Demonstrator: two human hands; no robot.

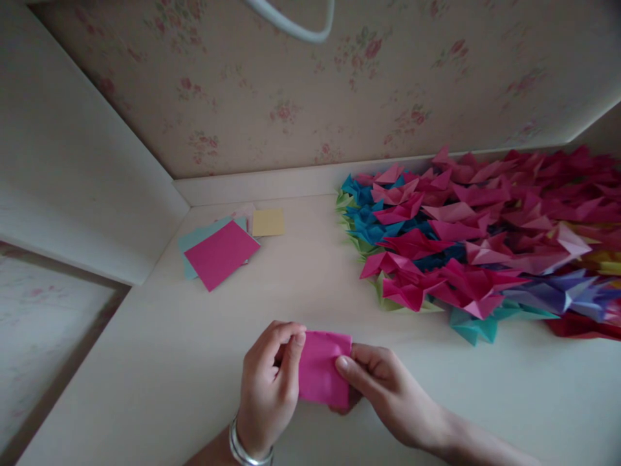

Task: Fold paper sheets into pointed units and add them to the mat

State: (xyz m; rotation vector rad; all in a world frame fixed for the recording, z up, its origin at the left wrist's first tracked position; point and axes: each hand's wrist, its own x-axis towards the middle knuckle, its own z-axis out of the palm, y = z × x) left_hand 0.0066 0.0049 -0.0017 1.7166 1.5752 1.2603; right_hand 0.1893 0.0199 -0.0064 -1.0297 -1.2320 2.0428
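Note:
A folded pink paper [321, 372] lies low over the pale desk [145, 362], held between both hands. My left hand [269, 388] pinches its left edge with curled fingers; a silver bangle circles that wrist. My right hand [383, 388] grips the right edge, thumb on top and fingers underneath. The paper's lower right corner is hidden behind my right hand.
A small stack of flat sheets [220, 252], pink on top of light blue, lies at the back left beside a yellow sheet [268, 222]. A big heap of folded paper pieces [485, 239], mostly pink with blue, green and purple, fills the right side. Floral wallpaper stands behind.

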